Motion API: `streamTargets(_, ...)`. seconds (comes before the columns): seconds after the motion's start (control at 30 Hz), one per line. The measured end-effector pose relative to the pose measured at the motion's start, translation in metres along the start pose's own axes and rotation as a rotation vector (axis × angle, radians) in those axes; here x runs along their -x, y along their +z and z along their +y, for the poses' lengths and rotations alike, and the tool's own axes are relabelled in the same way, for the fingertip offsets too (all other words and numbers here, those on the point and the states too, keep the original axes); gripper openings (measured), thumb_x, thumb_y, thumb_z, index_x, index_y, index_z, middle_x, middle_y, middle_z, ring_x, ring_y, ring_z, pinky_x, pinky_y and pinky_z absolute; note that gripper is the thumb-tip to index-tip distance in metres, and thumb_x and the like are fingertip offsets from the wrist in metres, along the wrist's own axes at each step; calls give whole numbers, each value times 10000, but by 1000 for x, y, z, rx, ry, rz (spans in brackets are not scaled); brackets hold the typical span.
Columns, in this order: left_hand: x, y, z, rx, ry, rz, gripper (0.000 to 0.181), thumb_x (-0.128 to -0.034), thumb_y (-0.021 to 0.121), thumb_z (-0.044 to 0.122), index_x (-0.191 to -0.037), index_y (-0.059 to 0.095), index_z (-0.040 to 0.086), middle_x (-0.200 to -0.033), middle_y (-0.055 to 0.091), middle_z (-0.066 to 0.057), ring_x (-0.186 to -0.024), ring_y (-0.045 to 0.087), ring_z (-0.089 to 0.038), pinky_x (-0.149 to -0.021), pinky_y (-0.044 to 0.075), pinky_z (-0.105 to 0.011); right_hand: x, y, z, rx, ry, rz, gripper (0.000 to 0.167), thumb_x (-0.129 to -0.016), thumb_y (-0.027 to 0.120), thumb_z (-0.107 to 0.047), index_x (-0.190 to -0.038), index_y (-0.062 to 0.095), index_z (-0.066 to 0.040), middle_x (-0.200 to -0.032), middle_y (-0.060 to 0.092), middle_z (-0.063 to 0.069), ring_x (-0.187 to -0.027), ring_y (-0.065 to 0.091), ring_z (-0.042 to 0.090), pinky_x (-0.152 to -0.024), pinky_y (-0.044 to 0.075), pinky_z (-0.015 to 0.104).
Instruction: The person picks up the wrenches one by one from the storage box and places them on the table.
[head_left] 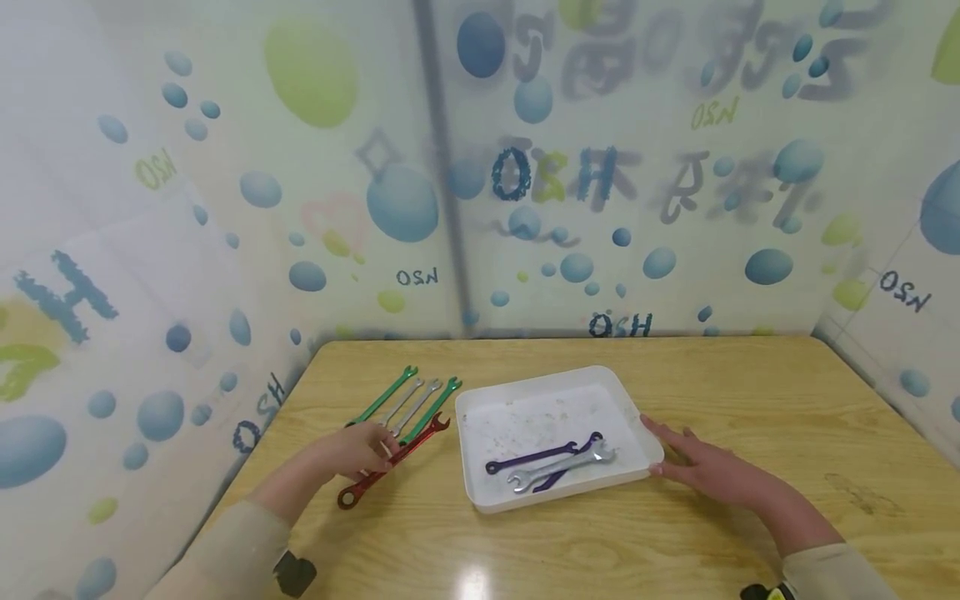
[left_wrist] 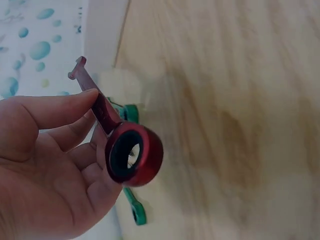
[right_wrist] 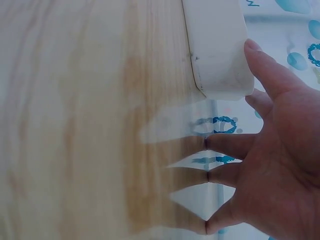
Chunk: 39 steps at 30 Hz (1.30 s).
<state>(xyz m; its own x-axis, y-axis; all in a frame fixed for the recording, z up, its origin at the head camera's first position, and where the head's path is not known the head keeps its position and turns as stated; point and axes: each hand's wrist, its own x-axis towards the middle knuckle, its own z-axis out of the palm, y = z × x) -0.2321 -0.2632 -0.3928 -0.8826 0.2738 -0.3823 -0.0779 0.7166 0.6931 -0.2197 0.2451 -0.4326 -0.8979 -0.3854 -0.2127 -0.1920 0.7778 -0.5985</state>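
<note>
My left hand [head_left: 362, 450] pinches a red combination wrench [head_left: 422, 437] between thumb and fingers, left of the white tray. In the left wrist view its ring end [left_wrist: 151, 159] points toward the camera. Beyond that hand lie a green wrench [head_left: 386, 395], another green wrench [head_left: 435, 410] and two silver wrenches between them. The tray [head_left: 555, 497] holds a large silver wrench [head_left: 555, 470], a purple wrench [head_left: 528, 458] and a second purple one partly under the silver. My right hand [head_left: 712, 471], fingers spread, touches the tray's right end with thumb and index finger; its other fingertips rest on the table.
The wooden table [head_left: 750, 392] carries everything. Walls with printed bubbles and letters [head_left: 555, 175] stand behind it and at both sides. A dark stain [head_left: 862, 494] marks the tabletop at the right.
</note>
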Motion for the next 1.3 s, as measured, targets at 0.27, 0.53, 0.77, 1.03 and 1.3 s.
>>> streamTargets(0.27,5,0,-22,-81,20,22,168,-823,695,-23,-976,630,-4,-845,591,-61,-621,486,-109,-539,404,-251,2,-1,-2,3,5,-1,768,-957,551,-492,-1565,196,-184,-1523,215,313,-1326,77,634,-933,161,793)
streamTargets(0.53,14,-2,-35,-152,35,67,163,-795,724,-35,-948,666,-27,-801,584,-26,-745,537,-164,-660,476,-310,1,1,0,-19,16,-5,779,-951,539,-525,-1568,187,-208,-1541,184,294,-1343,46,618,-943,117,796)
streamTargets(0.77,26,0,-41,-86,-25,87,171,-789,736,-36,-947,674,-12,-789,569,-26,-727,541,-158,-606,493,-303,1,2,0,-31,25,-14,789,-943,546,-534,-1568,188,-212,-1548,175,288,-1352,38,607,-934,88,805)
streamTargets(1.03,39,1,-49,-67,-128,119,189,-785,740,-36,-955,684,24,-794,568,-46,-722,551,-168,-611,501,-306,1,3,1,-7,-5,-8,782,-949,546,-518,-1567,188,-200,-1531,201,306,-1334,66,626,-939,142,794)
streamTargets(1.3,44,0,-52,-42,-135,121,176,-800,735,-35,-965,686,3,-793,593,-44,-694,570,-157,-577,499,-290,1,2,1,-20,21,-12,787,-950,539,-528,-1570,177,-206,-1539,171,309,-1341,44,622,-921,86,813)
